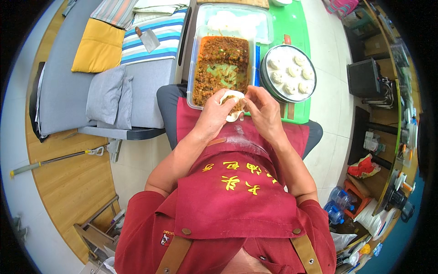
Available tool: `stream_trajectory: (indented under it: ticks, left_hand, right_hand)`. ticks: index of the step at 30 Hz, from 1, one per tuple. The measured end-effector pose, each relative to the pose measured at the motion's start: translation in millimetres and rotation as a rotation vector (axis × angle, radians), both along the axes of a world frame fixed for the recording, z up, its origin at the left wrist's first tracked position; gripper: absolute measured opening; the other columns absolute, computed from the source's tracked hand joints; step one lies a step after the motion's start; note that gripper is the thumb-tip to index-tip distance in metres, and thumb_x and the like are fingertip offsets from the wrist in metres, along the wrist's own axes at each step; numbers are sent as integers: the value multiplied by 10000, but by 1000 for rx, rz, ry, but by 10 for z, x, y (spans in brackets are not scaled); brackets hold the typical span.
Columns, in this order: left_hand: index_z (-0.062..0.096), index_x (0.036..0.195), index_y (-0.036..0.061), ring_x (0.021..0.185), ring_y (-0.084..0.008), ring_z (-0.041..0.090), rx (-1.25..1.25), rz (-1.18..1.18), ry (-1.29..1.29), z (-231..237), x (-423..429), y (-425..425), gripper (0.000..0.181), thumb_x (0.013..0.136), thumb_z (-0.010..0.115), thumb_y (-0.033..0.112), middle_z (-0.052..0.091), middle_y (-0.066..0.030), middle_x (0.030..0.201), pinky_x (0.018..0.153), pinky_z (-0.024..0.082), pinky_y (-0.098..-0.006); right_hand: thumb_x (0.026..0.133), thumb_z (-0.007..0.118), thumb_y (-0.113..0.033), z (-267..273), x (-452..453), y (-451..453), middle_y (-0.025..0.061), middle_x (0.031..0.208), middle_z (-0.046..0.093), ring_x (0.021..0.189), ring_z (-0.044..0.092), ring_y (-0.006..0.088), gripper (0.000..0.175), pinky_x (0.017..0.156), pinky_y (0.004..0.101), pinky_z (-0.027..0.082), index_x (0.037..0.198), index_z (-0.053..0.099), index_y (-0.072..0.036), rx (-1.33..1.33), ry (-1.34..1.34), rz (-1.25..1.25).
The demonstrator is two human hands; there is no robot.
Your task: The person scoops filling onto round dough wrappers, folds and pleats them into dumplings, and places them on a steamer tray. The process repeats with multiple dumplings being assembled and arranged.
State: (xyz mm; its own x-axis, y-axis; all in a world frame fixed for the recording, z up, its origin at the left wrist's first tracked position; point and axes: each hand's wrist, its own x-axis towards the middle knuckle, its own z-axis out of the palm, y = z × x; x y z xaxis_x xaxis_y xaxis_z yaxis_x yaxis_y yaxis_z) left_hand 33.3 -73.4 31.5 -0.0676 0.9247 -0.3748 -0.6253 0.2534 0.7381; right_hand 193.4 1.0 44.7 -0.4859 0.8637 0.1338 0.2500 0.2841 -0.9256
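Observation:
A round dough wrapper (232, 117) with brown minced filling (236, 107) in it rests in my left hand (215, 114), the thumb lying over the filling. The fingertips of my right hand (264, 111) pinch the wrapper's right edge. Just beyond my hands stands a clear plastic tub (190, 82) of reddish-brown minced filling (224, 51), its bottom showing through in the middle. To the right, a round steamer tray (285, 63) carries several pleated buns (293, 71). My fingers hide part of the wrapper's rim.
Behind the filling tub, another clear tub (268, 20) holds white dough. Both stand by a green table (301, 113). On the left, a scraper with a wooden handle (149, 39) lies on a striped cloth (164, 30) over a grey sofa (147, 89). Shelves (383, 144) line the right side.

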Motion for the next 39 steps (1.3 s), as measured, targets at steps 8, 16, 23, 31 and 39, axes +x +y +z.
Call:
stream_trajectory:
  ticks: [8,16,23,31,39]
  left_hand:
    - [605,1201,13,942,-124,646,-63,-84,45,-50,-1,28,173,1067,563,114,642,-56,1089,788,599,-312]
    - [622,1165,14,923,-81,622,133,-321,509,44,-125,56,190,1082,520,152,641,-23,1041,761,550,-265]
    - [635,1201,-3,970,-113,641,68,-353,318,124,-218,94,267,1091,497,197,643,-55,1095,756,610,-280]
    - [650,1228,-20,1043,-151,636,219,-481,737,393,-281,198,294,1058,511,176,682,-78,1103,946,510,-319]
    - [659,1239,-18,1038,-150,635,232,-591,834,515,-431,316,326,1051,528,213,706,-84,1119,933,501,-311]
  right_hand:
    - [861,750,34,8,93,39,142,965,655,819,688,257,354,748,354,560,1200,649,9,110,-109,109]
    - [855,753,40,171,66,63,129,976,661,826,678,264,400,744,350,553,1233,625,17,157,-52,132]
    - [884,730,24,204,127,31,158,973,639,855,669,319,364,752,385,551,1231,620,24,375,-113,203]
    - [897,695,36,336,66,23,182,1007,619,873,656,343,315,761,399,547,1202,618,22,388,-74,152]
    - [900,675,53,415,103,-20,184,993,607,888,645,347,308,763,407,540,1202,615,47,444,-99,144]
